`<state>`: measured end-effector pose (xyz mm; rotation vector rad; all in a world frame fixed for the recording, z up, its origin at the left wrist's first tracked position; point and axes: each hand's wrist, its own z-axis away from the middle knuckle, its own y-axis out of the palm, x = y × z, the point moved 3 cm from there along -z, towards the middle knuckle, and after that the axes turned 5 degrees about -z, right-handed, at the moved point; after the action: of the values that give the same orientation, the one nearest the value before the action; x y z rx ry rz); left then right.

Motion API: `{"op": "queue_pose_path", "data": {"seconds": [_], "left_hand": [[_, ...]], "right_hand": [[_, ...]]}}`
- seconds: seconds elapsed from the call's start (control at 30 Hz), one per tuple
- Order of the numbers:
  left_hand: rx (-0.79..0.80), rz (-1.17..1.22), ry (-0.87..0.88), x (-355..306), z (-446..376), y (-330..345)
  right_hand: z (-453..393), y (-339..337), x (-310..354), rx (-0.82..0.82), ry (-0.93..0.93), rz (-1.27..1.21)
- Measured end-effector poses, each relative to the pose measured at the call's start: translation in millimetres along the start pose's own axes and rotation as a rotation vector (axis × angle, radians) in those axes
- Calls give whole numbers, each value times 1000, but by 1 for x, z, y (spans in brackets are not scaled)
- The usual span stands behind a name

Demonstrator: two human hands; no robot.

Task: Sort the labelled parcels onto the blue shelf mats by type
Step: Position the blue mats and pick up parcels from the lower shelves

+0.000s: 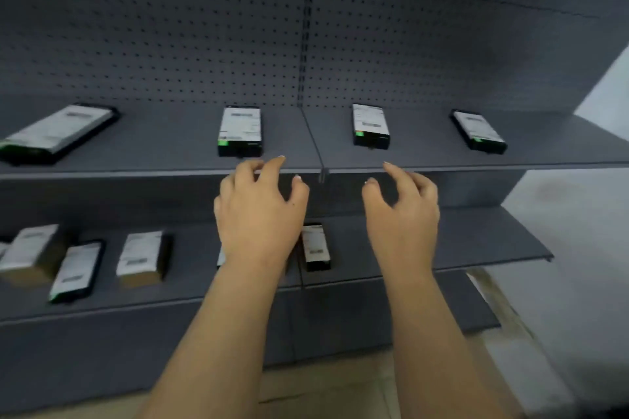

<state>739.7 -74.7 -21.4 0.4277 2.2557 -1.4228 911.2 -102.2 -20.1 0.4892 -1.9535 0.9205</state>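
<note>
Between picks: left hand [258,207] and right hand [405,210] empty, fingers loosely spread. Next, probably grasping black labelled parcel [240,131] at twelve o'clock (upper grey shelf [163,159]).

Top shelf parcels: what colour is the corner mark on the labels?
Bright green, on the white label of each black parcel; clearest in the head view.

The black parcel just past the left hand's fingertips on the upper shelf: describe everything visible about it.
The black parcel lies flat on the grey upper shelf, left of the shelf seam, its long side running front to back. A white printed label covers most of its top; the print is too blurred to read. A small green mark shows at the label's near left corner. The left hand hovers in front with fingers loosely spread, not touching it. Nothing rests on it.
</note>
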Motion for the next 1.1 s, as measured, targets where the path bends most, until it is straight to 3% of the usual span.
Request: {"op": "queue_pose_path", "data": {"seconds": [0.27,0.53,1.1], "left_hand": [[-150,-145,-255,76,77,-79],[-222,-189,-428,129,120,-153],[-175,-203,-343,239,121,-226]], "right_hand": [[77,33,38,294,-165,-63],[136,48,79,421,-220,-78],[250,104,133,343,-165,-59]]}}
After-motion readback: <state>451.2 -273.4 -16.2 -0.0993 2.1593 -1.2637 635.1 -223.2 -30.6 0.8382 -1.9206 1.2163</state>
